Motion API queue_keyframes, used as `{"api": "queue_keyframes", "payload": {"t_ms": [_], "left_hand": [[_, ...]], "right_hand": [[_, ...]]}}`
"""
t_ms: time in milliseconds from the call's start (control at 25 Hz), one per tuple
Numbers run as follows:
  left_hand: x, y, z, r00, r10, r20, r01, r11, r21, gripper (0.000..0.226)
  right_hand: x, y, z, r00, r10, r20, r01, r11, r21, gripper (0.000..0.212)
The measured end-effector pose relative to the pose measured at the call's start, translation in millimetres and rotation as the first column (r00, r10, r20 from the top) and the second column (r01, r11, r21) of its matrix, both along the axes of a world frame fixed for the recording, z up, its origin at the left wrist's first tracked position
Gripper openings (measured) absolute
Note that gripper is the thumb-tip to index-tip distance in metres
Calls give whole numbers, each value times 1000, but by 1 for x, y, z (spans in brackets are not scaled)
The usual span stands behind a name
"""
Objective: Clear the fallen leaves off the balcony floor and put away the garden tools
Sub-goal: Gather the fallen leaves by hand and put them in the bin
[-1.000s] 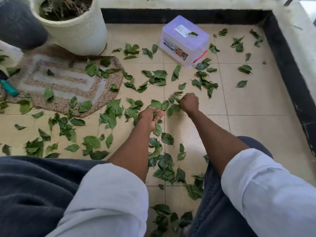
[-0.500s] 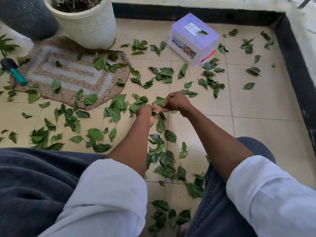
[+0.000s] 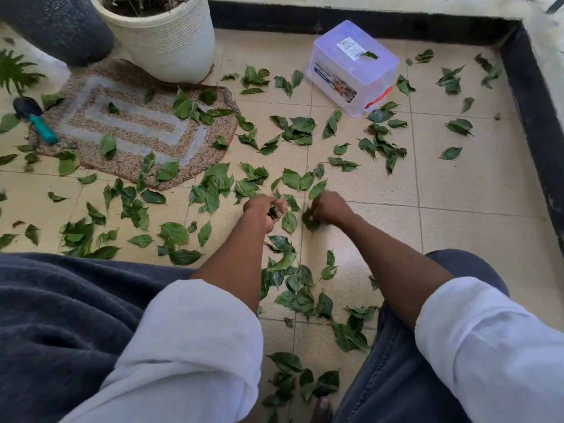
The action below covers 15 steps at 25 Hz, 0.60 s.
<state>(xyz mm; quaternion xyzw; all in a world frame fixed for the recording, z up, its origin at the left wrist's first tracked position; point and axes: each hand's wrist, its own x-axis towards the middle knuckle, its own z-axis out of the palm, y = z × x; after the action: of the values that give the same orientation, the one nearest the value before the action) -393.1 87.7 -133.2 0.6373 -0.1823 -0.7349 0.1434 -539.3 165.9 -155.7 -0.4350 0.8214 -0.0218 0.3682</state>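
Head view, looking down at a tiled balcony floor [image 3: 457, 215]. The left hand [image 3: 265, 210] is curled into a fist around a small bunch of green leaves, some showing between the fingers. The right hand [image 3: 328, 208], slightly blurred, has its fingers curled on a leaf [image 3: 309, 219] at floor level; both hands lie near each other over a tile joint, with one loose leaf [image 3: 289, 221] between them. Both forearms are bare, with white sleeves [image 3: 195, 340] rolled up above them, and dark blue trousers [image 3: 55, 315] fill the lower corners.

Fallen leaves [image 3: 210, 190] are scattered over most of the floor: a dense cluster between the knees, more to the left, and sparser ones toward the black skirting [image 3: 540, 126] on the right. Beyond the hands, a translucent plastic box [image 3: 351, 67] with a red clasp lies upturned on the floor, one leaf on top; it bears a white sticker and a printed side label, both too small to read. To the left lies an oval woven mat [image 3: 131, 126], also strewn with leaves. A garden trowel [image 3: 35, 119] with a black blade and teal handle rests at the mat's left edge. A cream ribbed planter [image 3: 164, 41] stands at the mat's far edge, beside a dark grey pot [image 3: 58, 25].
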Motion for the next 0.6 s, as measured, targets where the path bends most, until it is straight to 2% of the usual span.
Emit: {"api": "queue_keyframes", "payload": {"t_ms": [40,80,120,160,280,360,400,440,480,520,560,600], "left_hand": [[0,3,5,999,14,-45,-14,1000,14,14],[-1,4,5,995,16,-95,-14,1000,20,16],[-3,5,7,991,-9,-133,11,1000,12,18],[-4,6,10,985,-30,-172,30,1000,0,19],[-5,4,17,981,-9,-191,3,1000,-30,21],[2,-1,15,991,89,-100,-96,993,-68,19],[8,-5,11,986,158,-46,-162,983,-87,18],[14,-9,8,977,215,-12,-215,972,-95,17],[19,-12,5,967,254,0,-253,963,-89,17],[24,-13,2,961,275,0,-274,958,-80,16],[26,-14,0,958,285,-5,-285,956,-70,15],[27,-13,-2,959,284,-9,-284,957,-62,15]], "right_hand": [[-4,-5,6,985,-139,103,148,985,-89,10],[-2,-9,15,933,-244,266,294,941,-166,5],[5,-13,24,856,-282,433,402,889,-217,1],[15,-16,33,785,-280,552,471,849,-239,7],[40,-23,46,680,-235,694,476,862,-175,16],[37,-27,44,648,-218,730,438,891,-123,14],[33,-29,42,685,-224,694,441,885,-150,13],[29,-31,39,791,-219,571,407,885,-225,13],[25,-33,32,917,-180,356,295,907,-300,14],[25,-32,26,985,-106,134,143,941,-307,25],[27,-30,18,1000,-6,9,8,968,-252,43],[32,-27,7,996,82,-20,-85,980,-181,58]]}}
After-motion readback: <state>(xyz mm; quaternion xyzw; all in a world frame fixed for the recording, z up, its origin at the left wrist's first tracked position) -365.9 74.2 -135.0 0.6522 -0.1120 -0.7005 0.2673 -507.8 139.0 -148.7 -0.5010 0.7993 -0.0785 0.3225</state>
